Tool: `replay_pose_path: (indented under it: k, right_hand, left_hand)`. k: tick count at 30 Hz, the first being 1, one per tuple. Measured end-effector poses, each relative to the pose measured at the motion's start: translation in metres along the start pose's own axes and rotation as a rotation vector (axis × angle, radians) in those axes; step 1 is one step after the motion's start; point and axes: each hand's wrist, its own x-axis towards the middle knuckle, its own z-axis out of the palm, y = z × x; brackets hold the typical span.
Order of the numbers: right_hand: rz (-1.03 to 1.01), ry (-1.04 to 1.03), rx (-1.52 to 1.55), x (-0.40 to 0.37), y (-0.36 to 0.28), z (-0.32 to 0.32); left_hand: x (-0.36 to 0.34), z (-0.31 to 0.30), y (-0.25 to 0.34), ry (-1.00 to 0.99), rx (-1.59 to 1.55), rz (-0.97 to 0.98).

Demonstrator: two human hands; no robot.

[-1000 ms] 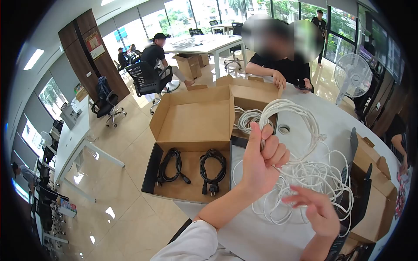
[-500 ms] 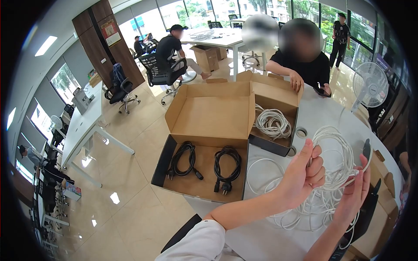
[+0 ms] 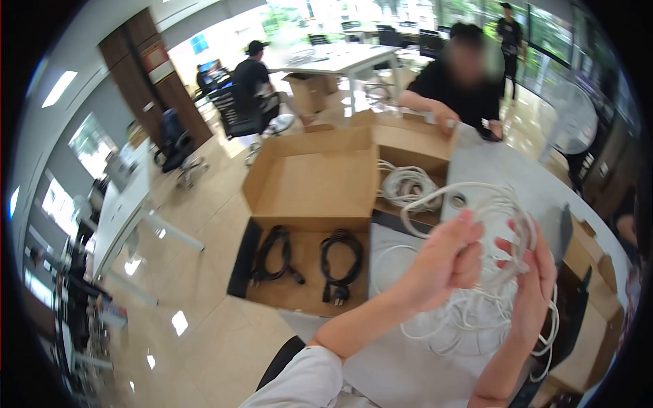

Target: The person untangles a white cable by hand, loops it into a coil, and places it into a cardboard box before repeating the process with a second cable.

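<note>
My left hand (image 3: 445, 262) is closed in a fist around a strand of white cable, and a loop of that strand arches out to its left. The gathered white cable coil (image 3: 524, 234) is in my right hand (image 3: 534, 285), with the fingers wrapped about its right side. Beneath both hands, loose white cable (image 3: 476, 319) lies tangled on the white table (image 3: 388, 360). Motion blurs the coil and the fingertips.
Left stands an open cardboard box (image 3: 309, 299) with two black power cords (image 3: 341, 258). Behind it, another box (image 3: 411, 136) holds coiled white cable (image 3: 408, 187). A person (image 3: 452, 88) sits across the table. More open cardboard (image 3: 588, 319) is at right, and a fan (image 3: 575, 119) stands beyond.
My left hand has shifted slightly left and down, and a cable loop now arches above it. The right hand has moved slightly left with the coil. The whole view has shifted a little.
</note>
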Motion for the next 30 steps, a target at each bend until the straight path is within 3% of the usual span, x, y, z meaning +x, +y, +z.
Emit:
replay_pose_path:
  k: [2, 4, 5, 7, 12, 15, 18, 20, 24, 27, 30]
  right_hand:
    - [0.077, -0.109, 0.155, 0.008, 0.0, -0.004]
    - [0.026, -0.191, 0.148, 0.014, 0.005, -0.007]
    - [0.069, -0.224, 0.191, 0.015, 0.008, -0.01]
    - [0.147, -0.237, 0.399, 0.012, -0.004, -0.012]
    - [0.045, -0.448, 0.128, 0.015, -0.027, -0.029]
    - [0.052, -0.435, 0.036, 0.01, -0.027, -0.031]
    - [-0.219, -0.267, -0.321, 0.005, -0.022, -0.026]
    - [-0.306, -0.177, -0.313, 0.001, -0.028, -0.021]
    - [-0.444, -0.049, -0.473, 0.0, -0.02, -0.014]
    - [-0.526, -0.092, -0.464, 0.004, -0.012, -0.016]
    - [-0.47, -0.12, -0.553, 0.001, -0.013, -0.016]
  left_hand:
    - [-0.002, 0.003, 0.006, 0.174, 0.112, -0.006]
    - [0.008, -0.008, 0.008, 0.158, 0.171, -0.135]
    - [0.009, -0.013, 0.005, 0.205, 0.214, -0.07]
    - [0.011, -0.021, 0.013, 0.097, 0.083, -0.117]
    - [0.005, -0.01, 0.014, 0.19, 0.306, -0.024]
    - [0.003, 0.0, 0.01, 0.156, 0.506, 0.019]
    - [0.002, 0.002, 0.005, 0.145, 0.609, 0.021]
    - [0.001, 0.004, 0.001, 0.212, 0.615, 0.04]
    - [0.001, -0.006, 0.001, 0.109, 0.608, 0.003]
    - [0.0, -0.002, -0.002, 0.169, 0.609, 0.053]
    - [0.0, -0.002, -0.006, 0.207, 0.619, 0.081]
